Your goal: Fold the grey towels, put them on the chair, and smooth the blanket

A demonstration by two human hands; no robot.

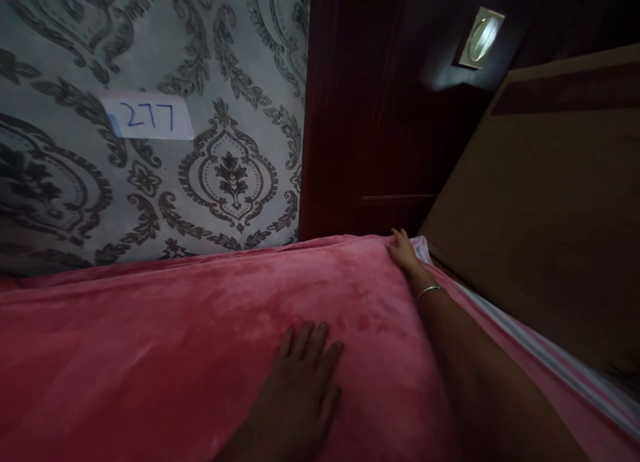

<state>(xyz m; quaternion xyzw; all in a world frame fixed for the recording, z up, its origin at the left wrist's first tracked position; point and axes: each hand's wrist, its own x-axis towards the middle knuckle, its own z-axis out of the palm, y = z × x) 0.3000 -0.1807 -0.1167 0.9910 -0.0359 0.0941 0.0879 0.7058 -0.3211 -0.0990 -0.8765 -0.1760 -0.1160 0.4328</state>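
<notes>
A pink fleece blanket (175,335) covers the bed across the lower half of the view. My left hand (300,375) lies flat on it, fingers stretched out and together. My right hand (403,252) reaches to the blanket's far corner by the headboard, fingers curled over the edge of the blanket; a thin silver bangle (430,290) sits on that wrist. A striped sheet (550,362) shows under the blanket along the right side.
Patterned grey wallpaper (225,175) with a white label reading 277 (147,117) stands behind the bed. A dark red wooden panel (365,115) with a small wall lamp (481,39) is at the corner. A brown headboard (550,202) runs along the right.
</notes>
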